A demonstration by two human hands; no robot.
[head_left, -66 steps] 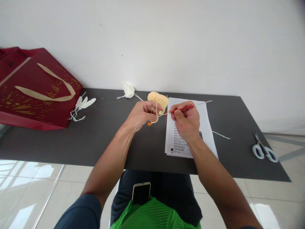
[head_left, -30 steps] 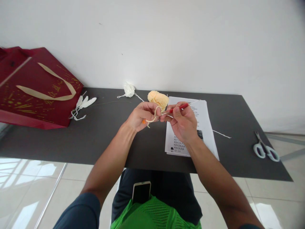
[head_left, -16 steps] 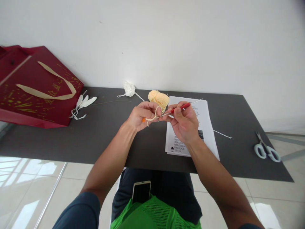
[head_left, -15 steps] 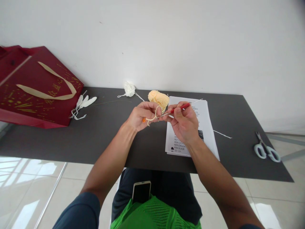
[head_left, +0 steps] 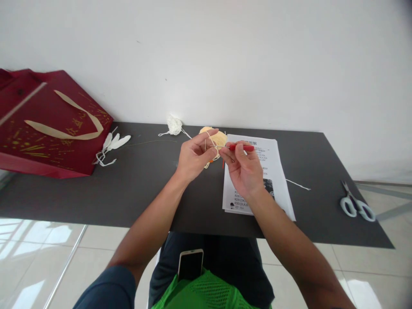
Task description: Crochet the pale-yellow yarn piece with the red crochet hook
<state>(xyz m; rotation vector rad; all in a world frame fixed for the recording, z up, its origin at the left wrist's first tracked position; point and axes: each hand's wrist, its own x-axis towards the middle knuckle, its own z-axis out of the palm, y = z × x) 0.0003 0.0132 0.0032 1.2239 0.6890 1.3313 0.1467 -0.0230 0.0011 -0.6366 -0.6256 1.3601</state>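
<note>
My left hand (head_left: 194,154) is raised above the dark table (head_left: 138,184), fingers curled, with pale yellow yarn (head_left: 209,143) looped over them and a small orange piece below. My right hand (head_left: 243,169) pinches a crochet hook with a red grip (head_left: 242,147), its metal tip pointing left into the yarn at my left fingers. A ball of pale yellow yarn (head_left: 219,138) lies on the table just behind both hands. A printed pattern sheet (head_left: 268,169) lies under my right hand.
A dark red gift bag with a beige ribbon handle (head_left: 48,124) lies at the far left. White leaf-shaped pieces (head_left: 111,143) and a small white yarn wad (head_left: 174,125) sit near the wall. Scissors (head_left: 355,204) lie at the right end. A phone (head_left: 190,264) rests on my lap.
Both hands have lifted a little and drawn together. The hook has swung from slanting up-right to nearly level, and my left fingers have opened up with the yarn over them.
</note>
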